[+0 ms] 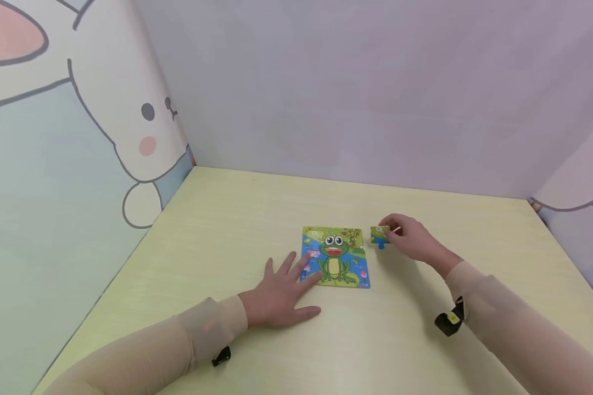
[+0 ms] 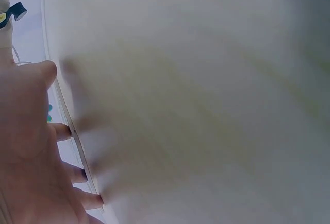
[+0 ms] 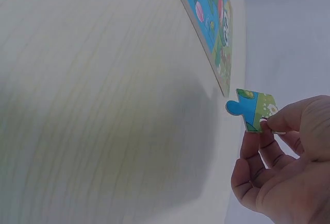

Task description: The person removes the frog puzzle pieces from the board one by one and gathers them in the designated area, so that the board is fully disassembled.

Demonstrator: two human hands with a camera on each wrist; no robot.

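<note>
A square frog puzzle point(image 1: 334, 266) lies flat on the table, showing a green frog on a blue and green ground. My left hand point(image 1: 281, 296) is spread out at its left side, with fingertips on the puzzle's left part and the thumb over the table. In the left wrist view, the fingers of that left hand point(image 2: 36, 147) reach down to a flat edge. Beyond the puzzle's upper right corner, my right hand point(image 1: 409, 237) pinches a puzzle piece point(image 1: 379, 235) between thumb and fingers, raised above the table. The piece point(image 3: 251, 109) has a blue knob and a white flower on green.
The pale wooden table point(image 1: 237, 219) stretches around the puzzle. A plain lilac wall point(image 1: 356, 93) stands behind it, and a wall with a cartoon figure point(image 1: 94, 137) at the left. Dark wrist cameras point(image 1: 448, 322) hang under both sleeves.
</note>
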